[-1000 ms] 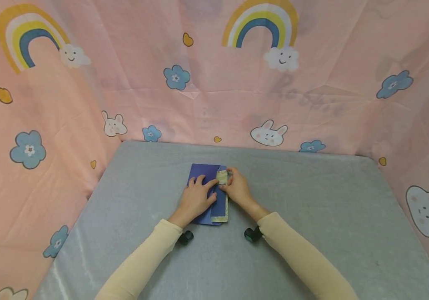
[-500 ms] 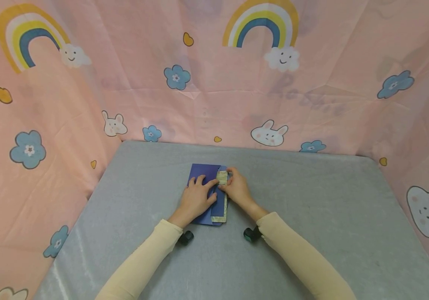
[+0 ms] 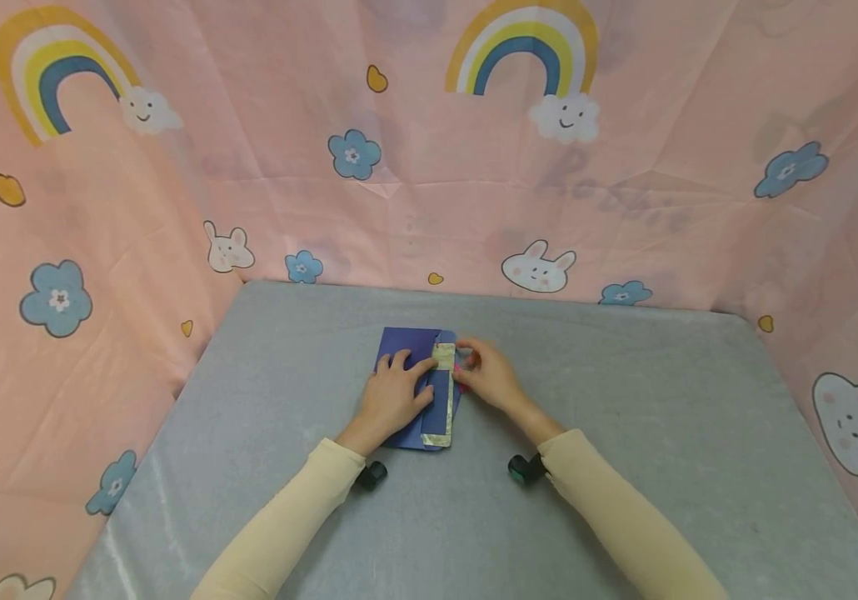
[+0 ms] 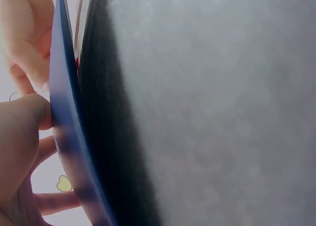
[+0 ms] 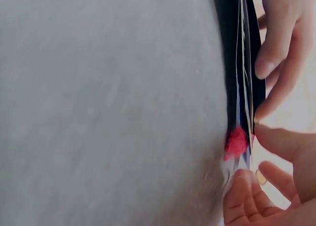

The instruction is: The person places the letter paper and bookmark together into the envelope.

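Note:
A dark blue folded card (image 3: 438,408) with a pale green patterned strip (image 3: 441,357) lies on the grey cloth. The left hand (image 3: 391,396) rests on it with spread fingers, pressing its left part. In the left wrist view, the thumb and fingers of the left hand (image 4: 19,147) touch the card's top face. At the card's right edge, the right hand (image 3: 492,375) has its thumb and curled fingertips round a small red piece (image 5: 237,142) that sticks out between the card's layers. What the red piece belongs to is hidden inside the card.
Grey cloth (image 3: 624,433) covers the table around the card. Pink curtains (image 3: 414,192) with rainbows and rabbits stand behind and at both sides. A small dark wrist camera (image 3: 525,469) sits at the right cuff, another (image 3: 372,476) at the left.
The right hand has moved slightly to the right, off the patterned strip. The red piece and a bluish corner now show beyond the card's right edge. The left hand has stayed put.

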`<state>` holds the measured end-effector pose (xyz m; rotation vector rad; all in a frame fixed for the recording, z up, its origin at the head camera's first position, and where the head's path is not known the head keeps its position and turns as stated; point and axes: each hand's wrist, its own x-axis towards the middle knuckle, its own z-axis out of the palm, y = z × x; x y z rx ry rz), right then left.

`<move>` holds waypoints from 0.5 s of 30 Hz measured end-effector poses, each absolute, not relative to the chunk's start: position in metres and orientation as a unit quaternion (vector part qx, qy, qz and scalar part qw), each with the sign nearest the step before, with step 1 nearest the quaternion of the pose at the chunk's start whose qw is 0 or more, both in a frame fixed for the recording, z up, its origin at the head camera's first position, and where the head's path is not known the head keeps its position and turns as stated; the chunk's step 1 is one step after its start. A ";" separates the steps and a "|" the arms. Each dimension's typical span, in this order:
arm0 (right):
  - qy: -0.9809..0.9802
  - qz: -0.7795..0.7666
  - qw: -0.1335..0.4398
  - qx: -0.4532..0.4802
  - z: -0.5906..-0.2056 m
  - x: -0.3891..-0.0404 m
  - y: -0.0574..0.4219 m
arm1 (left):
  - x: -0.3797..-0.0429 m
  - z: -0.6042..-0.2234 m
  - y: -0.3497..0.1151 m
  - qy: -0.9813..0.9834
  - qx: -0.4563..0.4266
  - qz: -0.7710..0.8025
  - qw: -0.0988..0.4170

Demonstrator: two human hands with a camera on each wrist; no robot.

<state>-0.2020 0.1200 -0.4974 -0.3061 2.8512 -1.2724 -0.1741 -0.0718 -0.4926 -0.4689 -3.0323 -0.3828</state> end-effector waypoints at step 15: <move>0.913 -0.384 0.013 -0.137 -0.499 -0.195 0.123 | -0.174 -0.492 -0.072 -0.981 -0.150 -0.125 0.017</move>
